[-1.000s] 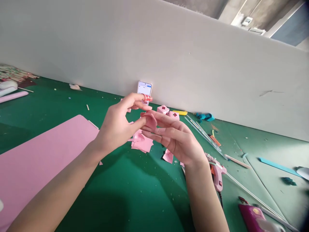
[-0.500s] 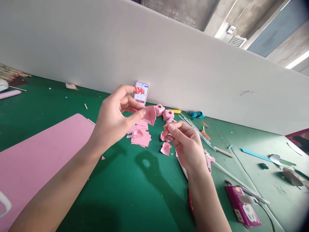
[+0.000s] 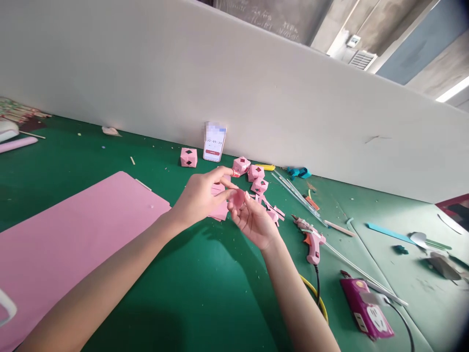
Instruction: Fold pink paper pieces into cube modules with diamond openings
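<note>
Between my two hands is a small curved piece of pink paper (image 3: 238,199), partly covered by fingers. My left hand (image 3: 205,196) pinches its left edge with thumb and fingers; a red patterned wrap is on one finger. My right hand (image 3: 256,222) holds the right side, thumb on top and fingers curled below. Behind the hands lie flat pink paper pieces (image 3: 220,211), partly hidden. Folded pink paper blocks with diamond-shaped holes stand beyond, among them one block (image 3: 188,158) apart at the left. Pink strips (image 3: 273,208) lie just right of my hands.
A pink glue gun (image 3: 311,239) lies to the right, its cord running near a yellow loop (image 3: 318,298). A purple power strip (image 3: 368,308) is at lower right. At left is a large pink sheet (image 3: 84,234). A phone (image 3: 214,142) leans on the white partition (image 3: 146,73).
My hands have come together, both now gripping the pink piece. The left hand moved right and down, the right hand moved left. The left block and glue gun came into view.
</note>
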The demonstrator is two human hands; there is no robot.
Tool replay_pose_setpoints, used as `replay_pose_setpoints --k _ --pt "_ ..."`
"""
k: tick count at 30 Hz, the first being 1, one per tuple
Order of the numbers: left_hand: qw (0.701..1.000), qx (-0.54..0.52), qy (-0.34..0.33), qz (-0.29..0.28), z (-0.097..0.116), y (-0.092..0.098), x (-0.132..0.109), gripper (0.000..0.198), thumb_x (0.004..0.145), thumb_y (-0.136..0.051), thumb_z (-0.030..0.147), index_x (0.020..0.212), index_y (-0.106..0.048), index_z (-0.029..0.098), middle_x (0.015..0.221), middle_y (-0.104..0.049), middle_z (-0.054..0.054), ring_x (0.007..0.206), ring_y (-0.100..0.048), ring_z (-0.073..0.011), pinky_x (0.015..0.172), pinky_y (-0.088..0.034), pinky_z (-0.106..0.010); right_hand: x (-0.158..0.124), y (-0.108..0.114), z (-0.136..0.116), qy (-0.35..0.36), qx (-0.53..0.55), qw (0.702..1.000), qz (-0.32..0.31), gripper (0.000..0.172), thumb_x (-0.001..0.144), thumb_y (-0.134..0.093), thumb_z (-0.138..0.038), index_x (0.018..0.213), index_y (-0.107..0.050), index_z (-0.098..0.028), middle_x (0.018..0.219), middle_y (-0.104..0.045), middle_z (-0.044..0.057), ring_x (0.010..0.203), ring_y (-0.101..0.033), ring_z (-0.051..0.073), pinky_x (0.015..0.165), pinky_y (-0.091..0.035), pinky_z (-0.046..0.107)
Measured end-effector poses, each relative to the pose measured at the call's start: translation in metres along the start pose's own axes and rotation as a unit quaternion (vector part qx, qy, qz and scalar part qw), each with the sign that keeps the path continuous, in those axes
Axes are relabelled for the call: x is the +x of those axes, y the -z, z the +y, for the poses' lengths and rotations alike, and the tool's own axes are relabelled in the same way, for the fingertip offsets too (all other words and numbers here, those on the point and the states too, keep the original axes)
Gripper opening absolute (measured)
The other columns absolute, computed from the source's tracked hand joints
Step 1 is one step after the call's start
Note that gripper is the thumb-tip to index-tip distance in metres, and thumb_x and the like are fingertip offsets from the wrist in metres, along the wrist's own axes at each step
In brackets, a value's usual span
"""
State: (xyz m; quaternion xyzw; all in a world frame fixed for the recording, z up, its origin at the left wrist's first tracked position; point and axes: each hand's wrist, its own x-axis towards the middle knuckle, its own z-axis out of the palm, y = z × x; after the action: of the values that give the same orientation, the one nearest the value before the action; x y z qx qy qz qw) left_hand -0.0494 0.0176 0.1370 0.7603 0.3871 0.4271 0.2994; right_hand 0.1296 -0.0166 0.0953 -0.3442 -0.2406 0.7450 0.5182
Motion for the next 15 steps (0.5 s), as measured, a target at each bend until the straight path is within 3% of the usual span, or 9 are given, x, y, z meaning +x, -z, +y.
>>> replay_pose_setpoints --k 5,8,10,15 --pt "0.996 0.064 0.048 -0.037 -0.038 0.007 -0.007 0.036 0.095 -0.067 0.043 0.125 -0.063 0.024 0.126 -0.078 -0.007 0.115 -0.075 -0.0247 0.099 -0.06 -0.04 -0.001 0.016 0.011 -0.003 -0.014 0.999 0.035 0.038 0.071 -0.095 -0.035 0.104 -0.08 -0.024 0.102 -0.081 0.0 0.081 -0.076 0.011 0.075 -0.063 0.017" --pt "0.971 0.18 0.12 -0.098 -0.073 0.004 -0.008 0.032 0.093 -0.066 0.04 0.119 -0.065 0.022 0.128 -0.075 -0.012 0.117 -0.073 -0.0312 0.096 -0.06 -0.045 -0.008 0.028 0.022 0.006 -0.023 0.998 0.055 0.041 0.072 -0.094 -0.036 0.109 -0.08 -0.026 0.111 -0.081 0.001 0.084 -0.077 0.011 0.074 -0.063 0.017" --pt "0.961 0.217 0.132 -0.108 -0.092 -0.004 -0.007 0.03 0.092 -0.065 0.034 0.118 -0.066 0.02 0.133 -0.072 -0.015 0.123 -0.069 -0.035 0.096 -0.059 -0.048 -0.011 0.036 0.03 0.012 -0.033 0.997 0.065 0.043 0.074 -0.093 -0.037 0.113 -0.08 -0.028 0.114 -0.081 0.002 0.087 -0.078 0.012 0.073 -0.063 0.019" --pt "0.962 0.213 0.123 -0.121 -0.104 -0.021 -0.001 0.029 0.085 -0.058 0.014 0.111 -0.069 0.022 0.107 -0.077 -0.009 0.105 -0.073 -0.031 0.084 -0.059 -0.042 -0.01 0.048 0.039 0.027 -0.065 0.997 0.04 0.05 0.072 -0.095 -0.028 0.118 -0.078 -0.03 0.12 -0.078 0.0 0.086 -0.074 0.009 0.077 -0.061 0.018"
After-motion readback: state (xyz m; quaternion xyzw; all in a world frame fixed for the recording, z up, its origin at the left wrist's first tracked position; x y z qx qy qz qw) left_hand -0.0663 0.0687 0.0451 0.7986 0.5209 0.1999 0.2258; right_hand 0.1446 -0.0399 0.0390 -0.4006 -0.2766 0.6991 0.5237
